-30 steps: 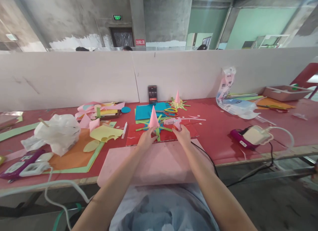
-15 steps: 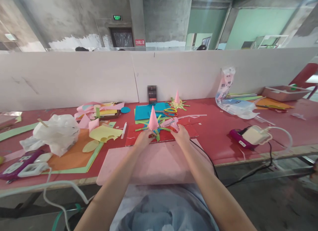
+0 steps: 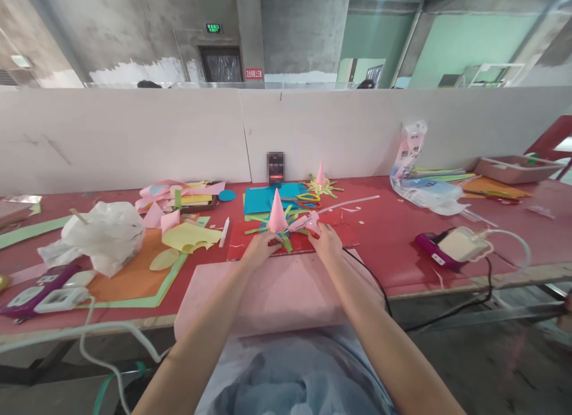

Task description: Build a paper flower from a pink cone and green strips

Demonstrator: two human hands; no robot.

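A pink paper cone (image 3: 277, 212) stands upright on a blue base ringed with green paper strips (image 3: 287, 241). My left hand (image 3: 263, 249) is at the front left of this base, its fingers closed on the edge of the paper craft. In my right hand (image 3: 326, 242) is a pink hot glue gun (image 3: 311, 222), its nozzle pointing left at the base of the cone. A clear glue stick (image 3: 353, 202) sticks out of the gun's back. Beneath both hands lies a red board (image 3: 235, 242). My fingertips are partly hidden.
Scissors (image 3: 308, 198) lie on blue paper (image 3: 254, 202) behind the cone. A second cone piece (image 3: 320, 175) stands further back, near a phone (image 3: 276, 168). Paper scraps (image 3: 190, 239) and a white plastic bag (image 3: 105, 230) are left; a purple power strip (image 3: 435, 251) is right.
The glue gun's nozzle has come down closer to the strips at the cone's base, and the glue stick now tilts more steeply. My left hand stays at the craft. The view has shifted slightly.
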